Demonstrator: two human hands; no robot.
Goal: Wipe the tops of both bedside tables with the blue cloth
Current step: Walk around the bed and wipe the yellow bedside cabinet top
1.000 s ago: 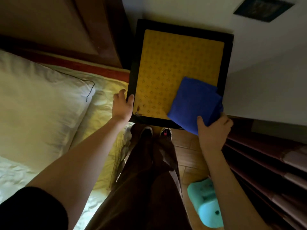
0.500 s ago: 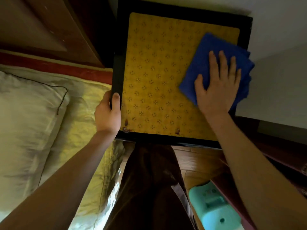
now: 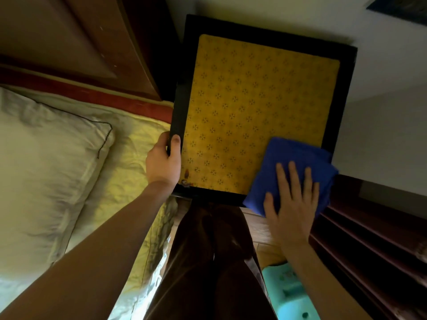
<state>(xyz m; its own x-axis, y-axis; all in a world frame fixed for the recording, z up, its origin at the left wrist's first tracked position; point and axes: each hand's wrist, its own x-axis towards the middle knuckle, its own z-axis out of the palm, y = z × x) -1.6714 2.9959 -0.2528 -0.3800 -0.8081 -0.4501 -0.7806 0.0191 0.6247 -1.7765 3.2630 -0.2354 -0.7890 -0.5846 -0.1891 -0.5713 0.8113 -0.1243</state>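
Blue cloth [image 3: 293, 158]: soft, matt, napped fabric
Bench frame [image 3: 179, 112]: black, glossy
Bench top [image 3: 249, 107]: yellow patterned, smooth, matt
Pillow [image 3: 41, 158]: white, creased cloth
Headboard [image 3: 76, 33]: brown wood, satin
Floor [image 3: 265, 229]: wooden boards

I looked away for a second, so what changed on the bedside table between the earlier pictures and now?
The right hand slid the blue cloth up the bedside table to its far right corner, then back to the near right corner, lying flat on it. The left hand still grips the table's left edge.
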